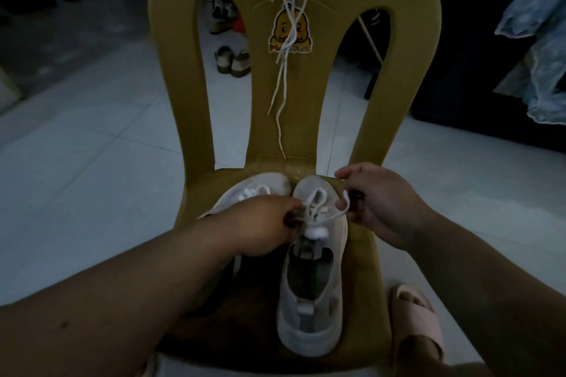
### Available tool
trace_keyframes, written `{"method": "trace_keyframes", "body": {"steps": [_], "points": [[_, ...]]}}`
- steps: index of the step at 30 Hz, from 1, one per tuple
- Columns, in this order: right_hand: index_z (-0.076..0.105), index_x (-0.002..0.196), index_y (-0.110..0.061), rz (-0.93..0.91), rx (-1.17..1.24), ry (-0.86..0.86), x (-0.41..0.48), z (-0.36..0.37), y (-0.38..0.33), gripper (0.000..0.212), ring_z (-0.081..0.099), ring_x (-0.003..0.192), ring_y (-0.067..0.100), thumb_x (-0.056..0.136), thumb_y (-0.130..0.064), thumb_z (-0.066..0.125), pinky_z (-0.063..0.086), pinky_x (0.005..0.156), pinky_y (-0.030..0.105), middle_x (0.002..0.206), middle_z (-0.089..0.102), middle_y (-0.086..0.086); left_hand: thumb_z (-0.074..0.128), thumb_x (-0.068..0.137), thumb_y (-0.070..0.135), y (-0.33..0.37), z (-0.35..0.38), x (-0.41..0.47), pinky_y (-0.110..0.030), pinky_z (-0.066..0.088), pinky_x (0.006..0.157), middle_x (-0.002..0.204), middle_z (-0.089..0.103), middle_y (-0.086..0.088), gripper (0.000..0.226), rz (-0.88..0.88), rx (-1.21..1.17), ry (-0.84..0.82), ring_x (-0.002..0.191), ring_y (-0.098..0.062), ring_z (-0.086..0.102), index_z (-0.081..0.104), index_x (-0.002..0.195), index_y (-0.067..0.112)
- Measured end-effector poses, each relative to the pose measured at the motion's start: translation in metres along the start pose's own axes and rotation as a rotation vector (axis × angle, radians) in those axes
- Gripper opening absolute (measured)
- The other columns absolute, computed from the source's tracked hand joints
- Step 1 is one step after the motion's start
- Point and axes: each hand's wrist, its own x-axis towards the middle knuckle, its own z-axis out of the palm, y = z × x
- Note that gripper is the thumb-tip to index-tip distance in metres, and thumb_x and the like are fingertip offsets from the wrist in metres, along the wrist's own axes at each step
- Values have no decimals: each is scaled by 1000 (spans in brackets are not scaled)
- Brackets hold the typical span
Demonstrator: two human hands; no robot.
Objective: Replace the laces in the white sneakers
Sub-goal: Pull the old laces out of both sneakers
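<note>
Item under work: one white sneaker (311, 291) on the seat of a yellow chair (395, 76). Its long axis runs straight away from the person, heel nearest, toe farthest. It lies between the two hands.

The lace (318, 202) is threaded in the sneaker, and its loops stand up between the hands. The left hand (263, 223) sits just left of the eyelets with its fingers curled on a lace strand. The right hand (376, 202) sits just right of them, and its thumb and finger pinch a loop drawn out sideways. Both hands are equally near, so the lace is held taut across the sneaker, at right angles to its long axis. In my judgement the old lace is being loosened for removal.

A small white lump shows on the lace below the hands. I cannot tell if it is a knot or a stopper.

The second sneaker (263, 188) lies beyond and partly under the left hand, laced, and may crowd that side. The spare laces (286, 76) hang down the chair back, well beyond both hands. A slipper (425, 312) shows below the right forearm. Sandals (232, 61) lie on the floor behind the chair.
</note>
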Motion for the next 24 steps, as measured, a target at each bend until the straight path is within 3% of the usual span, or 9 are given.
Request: {"method": "trace_keyframes", "body": {"steps": [3, 5, 7, 9, 12, 14, 16, 21, 24], "points": [[62, 102, -9, 20, -107, -30, 3, 3, 5, 16, 52, 57, 13, 93, -5, 49, 38, 53, 28, 76, 58, 12, 55, 94, 28, -1, 1, 3, -14, 40, 77, 118, 62, 2, 33, 3, 11, 3, 105, -13, 58, 57, 125, 20], [62, 103, -10, 19, -140, -33, 4, 4, 7, 15, 52, 57, 12, 92, -7, 52, 38, 52, 26, 81, 59, 12, 59, 91, 30, 0, 0, 6, -11, 40, 63, 102, 66, 4, 23, -40, -4, 36, 89, -10, 58, 65, 112, 22], [62, 102, -12, 0, -163, -34, 4, 3, 9, 14, 51, 56, 11, 92, -8, 54, 38, 51, 25, 81, 59, 10, 58, 92, 30, 1, -1, 8, -5, 30, 53, 97, 65, 3, 21, -76, 35, 56, 85, -8, 56, 68, 108, 22], [63, 103, -14, -52, -261, -48, 3, 3, 12, 13, 52, 59, 10, 92, -12, 57, 40, 52, 23, 79, 59, 6, 57, 93, 31, 1, -1, 11, -9, 33, 55, 101, 67, 0, 18, -101, 3, 74, 86, -11, 57, 70, 102, 22], [67, 104, -20, -154, -512, -174, 1, 7, 18, 19, 62, 67, 2, 86, -26, 67, 46, 56, 14, 87, 68, -3, 56, 93, 33, 3, -10, 8, -24, 41, 60, 85, 66, 2, 14, -111, -218, 119, 75, -10, 57, 66, 87, 25], [70, 98, -22, -197, -676, -253, 1, 12, 24, 19, 66, 79, 5, 82, -32, 71, 53, 67, 21, 91, 70, -3, 54, 95, 30, 7, -13, 5, -24, 37, 58, 77, 60, 8, 15, -104, -338, 150, 69, -5, 52, 63, 84, 27], [70, 91, -24, -232, -829, -251, 3, 15, 27, 15, 65, 82, 11, 79, -33, 73, 54, 76, 31, 89, 70, -3, 49, 97, 26, 11, -18, 2, -23, 36, 60, 79, 60, 8, 17, -113, -513, 191, 70, -5, 51, 64, 88, 25], [71, 100, -28, -244, -901, -237, 6, 14, 31, 23, 59, 88, 3, 77, -31, 76, 50, 79, 23, 93, 63, -16, 47, 97, 23, 2, -47, -3, -22, 38, 53, 81, 56, -1, 20, -185, -1271, 495, 64, -10, 45, 66, 90, 19], [70, 107, -30, -257, -895, -245, 7, 13, 31, 28, 57, 94, 1, 80, -29, 74, 48, 84, 22, 97, 60, -19, 51, 95, 24, -11, -71, -10, -19, 43, 53, 77, 56, 2, 15, -104, -1659, 752, 60, -4, 50, 63, 89, 16]]}}
